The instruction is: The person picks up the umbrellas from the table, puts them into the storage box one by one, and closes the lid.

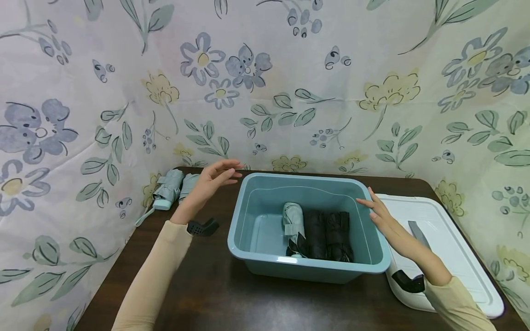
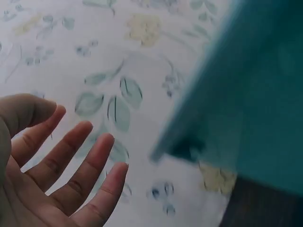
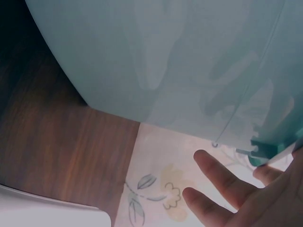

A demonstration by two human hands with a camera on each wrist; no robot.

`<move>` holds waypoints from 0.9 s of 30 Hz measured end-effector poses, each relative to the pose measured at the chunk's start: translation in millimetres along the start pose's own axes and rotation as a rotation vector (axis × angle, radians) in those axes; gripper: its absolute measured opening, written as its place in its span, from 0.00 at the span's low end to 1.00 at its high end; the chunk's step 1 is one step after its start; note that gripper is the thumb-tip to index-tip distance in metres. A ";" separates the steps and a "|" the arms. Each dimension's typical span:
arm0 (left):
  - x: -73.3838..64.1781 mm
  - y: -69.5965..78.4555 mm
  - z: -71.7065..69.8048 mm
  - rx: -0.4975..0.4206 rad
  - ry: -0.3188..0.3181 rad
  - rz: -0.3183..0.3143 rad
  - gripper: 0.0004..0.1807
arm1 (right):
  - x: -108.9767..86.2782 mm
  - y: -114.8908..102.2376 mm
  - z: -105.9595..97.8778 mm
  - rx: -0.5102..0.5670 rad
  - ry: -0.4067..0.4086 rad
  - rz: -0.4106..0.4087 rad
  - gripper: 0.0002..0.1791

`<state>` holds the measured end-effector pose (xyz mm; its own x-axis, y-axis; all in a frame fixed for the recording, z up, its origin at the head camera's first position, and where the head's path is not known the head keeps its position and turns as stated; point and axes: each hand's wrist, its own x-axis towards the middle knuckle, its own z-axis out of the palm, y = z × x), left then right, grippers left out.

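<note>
A blue plastic bin (image 1: 265, 267) stands on the table with three folded umbrellas inside: a pale grey-green one (image 1: 293, 216) and two black ones, a middle one (image 1: 315, 235) and a right one (image 1: 338, 234). My left hand (image 1: 211, 180) hovers just left of the bin's rim, fingers relaxed and spread, with nothing in it. In the left wrist view its fingers (image 2: 97, 156) are apart from the bin wall (image 2: 255, 118). At the right rim is my right hand (image 1: 385, 223), its fingers extended; the right wrist view shows its fingers (image 3: 222, 179) beside the bin's outer wall (image 3: 142, 61).
Two more pale folded umbrellas lie at the back left, a nearer one (image 1: 169, 186) and another (image 1: 189, 184) partly behind my left hand. A white lidded container (image 1: 455, 257) with a grey strip (image 1: 419, 235) on top stands right of the bin. Floral cloth (image 1: 265, 82) hangs behind the table.
</note>
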<state>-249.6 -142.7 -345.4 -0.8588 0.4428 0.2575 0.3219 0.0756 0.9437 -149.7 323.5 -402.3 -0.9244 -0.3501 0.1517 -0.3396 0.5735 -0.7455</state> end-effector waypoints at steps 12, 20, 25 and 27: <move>-23.8 -42.4 -37.4 0.273 0.074 -0.008 0.20 | -0.4 -3.2 -0.3 0.013 -0.004 -0.014 0.24; -32.9 -63.9 -54.5 0.574 0.084 -0.063 0.21 | -0.4 -3.0 0.0 0.012 -0.004 -0.014 0.25; -35.9 -75.0 -60.7 0.681 0.055 -0.108 0.21 | -0.6 -3.9 -0.3 0.016 -0.006 -0.013 0.25; -36.7 -79.5 -63.8 0.700 0.045 -0.143 0.21 | -0.8 -4.2 0.0 0.018 -0.008 -0.012 0.25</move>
<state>-269.1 -222.0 -416.7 -0.9224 0.3497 0.1639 0.3722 0.6922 0.6183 -147.5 321.4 -399.3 -0.9187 -0.3628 0.1558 -0.3476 0.5561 -0.7549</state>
